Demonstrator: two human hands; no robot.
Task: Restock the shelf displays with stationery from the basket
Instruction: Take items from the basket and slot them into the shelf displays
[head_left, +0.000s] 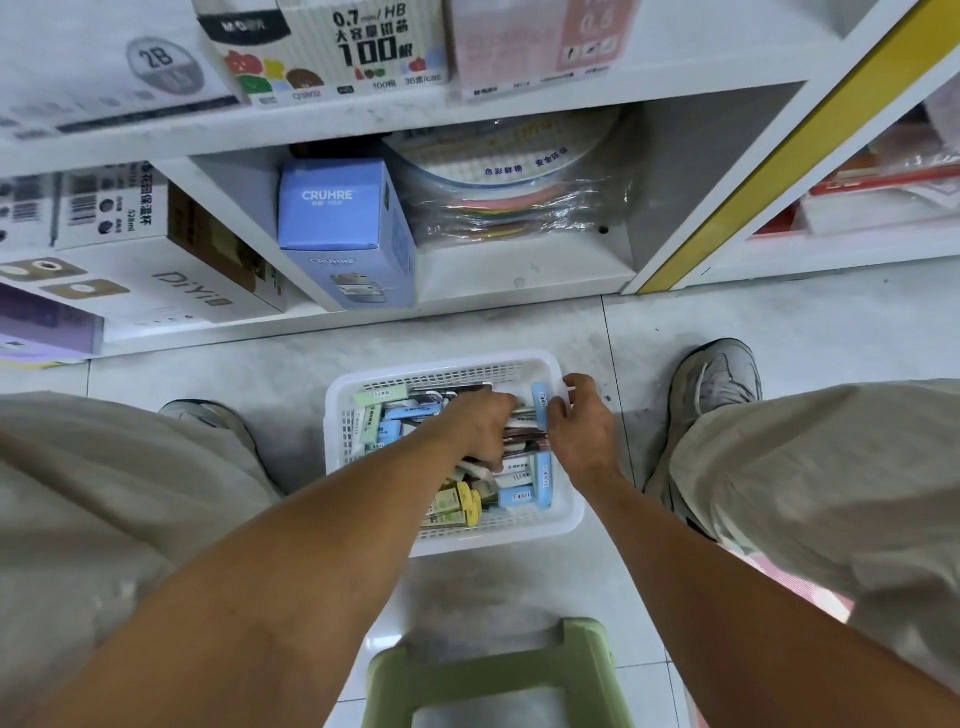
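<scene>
Two hands down in white basket (563, 499) on floor tiles, between person's feet. Basket holds mixed small stationery packs: blue, green, yellow, some white/pink.

L hand (480, 428) reaches in from lower left, fingers curled down into the pile; looks to be gripping packs in middle of basket, but exact item hidden under knuckles.

R hand (582, 423) at basket's far right corner, fingers pinching a blue pack (540, 402) stood on end against the rim, w/ thumb side near the wall.

More blue packs (519, 496) lie at right side, green/yellow packs (454, 506) at near edge, pale green ones (371, 410) at far left.

Shelf (363, 130) just beyond basket: blue CRUHRE box (337, 228) on bottom level, wrapped round stack (514, 192) beside it. Lead-refill boxes (332, 47) on level above. Green stool (498, 670) near bottom of view.
</scene>
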